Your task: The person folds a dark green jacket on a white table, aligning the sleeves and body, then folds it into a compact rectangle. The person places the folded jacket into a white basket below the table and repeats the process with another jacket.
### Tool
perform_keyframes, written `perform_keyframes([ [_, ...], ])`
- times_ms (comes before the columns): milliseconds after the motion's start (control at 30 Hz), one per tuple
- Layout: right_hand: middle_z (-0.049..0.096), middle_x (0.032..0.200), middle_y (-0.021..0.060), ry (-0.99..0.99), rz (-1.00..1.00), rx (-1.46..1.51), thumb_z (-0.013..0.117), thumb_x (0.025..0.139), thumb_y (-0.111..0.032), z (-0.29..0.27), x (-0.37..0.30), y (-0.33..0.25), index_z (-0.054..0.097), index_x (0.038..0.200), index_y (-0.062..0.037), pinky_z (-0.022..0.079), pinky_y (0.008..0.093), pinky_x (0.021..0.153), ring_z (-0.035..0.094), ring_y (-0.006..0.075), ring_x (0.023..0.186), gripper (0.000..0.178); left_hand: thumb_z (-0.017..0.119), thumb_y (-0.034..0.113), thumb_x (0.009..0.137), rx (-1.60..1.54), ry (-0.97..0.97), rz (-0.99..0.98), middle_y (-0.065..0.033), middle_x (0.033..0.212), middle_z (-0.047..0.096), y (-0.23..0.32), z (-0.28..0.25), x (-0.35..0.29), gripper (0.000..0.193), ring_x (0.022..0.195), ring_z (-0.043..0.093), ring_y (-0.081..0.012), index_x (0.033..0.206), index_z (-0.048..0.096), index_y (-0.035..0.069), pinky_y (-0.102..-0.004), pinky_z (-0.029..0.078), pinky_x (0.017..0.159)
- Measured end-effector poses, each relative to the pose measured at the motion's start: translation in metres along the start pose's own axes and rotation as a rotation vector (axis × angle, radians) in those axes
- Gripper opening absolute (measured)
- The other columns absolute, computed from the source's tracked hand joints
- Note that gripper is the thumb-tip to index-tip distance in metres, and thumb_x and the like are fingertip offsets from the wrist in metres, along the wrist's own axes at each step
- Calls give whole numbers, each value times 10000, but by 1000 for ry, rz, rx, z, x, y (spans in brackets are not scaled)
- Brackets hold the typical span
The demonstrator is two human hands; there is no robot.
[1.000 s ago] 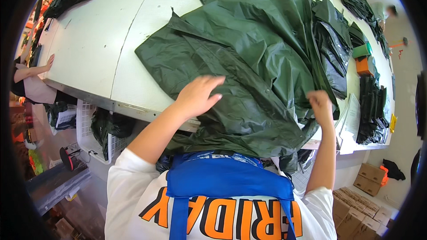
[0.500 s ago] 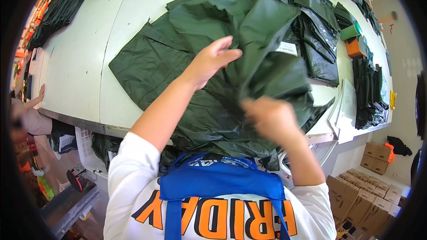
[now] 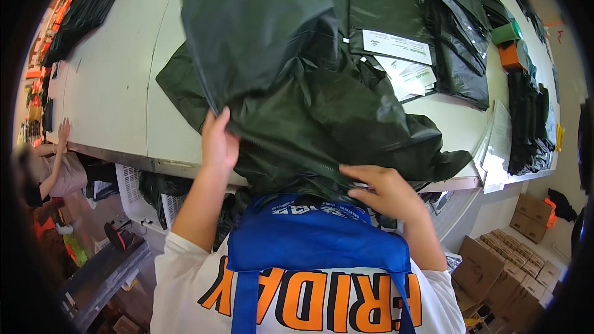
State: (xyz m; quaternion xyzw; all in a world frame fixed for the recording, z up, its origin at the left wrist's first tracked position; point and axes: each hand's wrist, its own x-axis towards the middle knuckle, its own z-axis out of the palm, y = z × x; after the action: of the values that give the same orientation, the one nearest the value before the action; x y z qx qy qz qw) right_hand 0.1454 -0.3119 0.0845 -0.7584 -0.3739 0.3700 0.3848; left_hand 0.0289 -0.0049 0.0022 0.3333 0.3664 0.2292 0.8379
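A large dark green rain garment (image 3: 272,68) with a smooth, coated-looking surface spreads over the table in front of me, its near edge hanging by my apron. One broad panel of it stands raised and billowing at the far left. My left hand (image 3: 219,142) is closed on the lower left edge of that panel. A zip runs along the near side of the cloth toward my right hand (image 3: 387,191), whose thumb and fingers pinch the garment's edge. Folds hide the rest of the garment's shape.
Folded dark green packages (image 3: 390,9) lie beyond the garment, with white printed cards (image 3: 396,46) on them. An orange box (image 3: 512,55) and a dark stack (image 3: 529,126) stand at right. Another person's hand (image 3: 64,130) rests by the table's left edge. Cartons (image 3: 526,263) sit below right.
The garment's panel has swung up and to the left, uncovering the white cards. My left hand has moved left and nearer and now grips an edge; my right hand has moved slightly nearer.
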Motion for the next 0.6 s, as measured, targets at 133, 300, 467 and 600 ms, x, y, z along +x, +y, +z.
perform_keyframes([
  [133, 681, 984, 56, 398, -83, 138, 628, 795, -5, -56, 20, -40, 681, 1095, -53, 421, 187, 595, 504, 27, 655, 309, 532, 86, 913, -93, 148, -137, -99, 1258, 549, -22, -58, -29, 353, 1154, 528, -263, 1258, 466, 48, -428, 411, 1003],
  [300, 674, 994, 175, 210, -43, -366, 727, 780, -245, -51, 106, -64, 591, 1178, 2, 492, 358, 664, 640, 249, 724, 488, 522, 74, 885, -220, -92, -94, -115, 1312, 518, -11, -54, -48, 418, 1218, 479, -277, 1294, 443, 34, -454, 359, 1052],
  [467, 675, 891, 183, -115, 86, -576, 751, 734, -307, -7, 108, -26, 644, 1038, -26, 506, 400, 724, 648, 355, 814, 428, 523, 148, 923, -356, -91, -186, -129, 1330, 511, -4, -63, -61, 429, 1195, 504, -284, 1320, 436, 11, -456, 391, 1022],
  [600, 684, 890, 134, 103, 112, -137, 709, 787, -298, -19, 92, 18, 674, 1021, -41, 488, 297, 752, 634, 221, 779, 349, 518, 144, 945, -199, 4, -37, -114, 1286, 541, -4, -76, -61, 359, 1149, 538, -277, 1283, 470, 34, -440, 416, 998],
])
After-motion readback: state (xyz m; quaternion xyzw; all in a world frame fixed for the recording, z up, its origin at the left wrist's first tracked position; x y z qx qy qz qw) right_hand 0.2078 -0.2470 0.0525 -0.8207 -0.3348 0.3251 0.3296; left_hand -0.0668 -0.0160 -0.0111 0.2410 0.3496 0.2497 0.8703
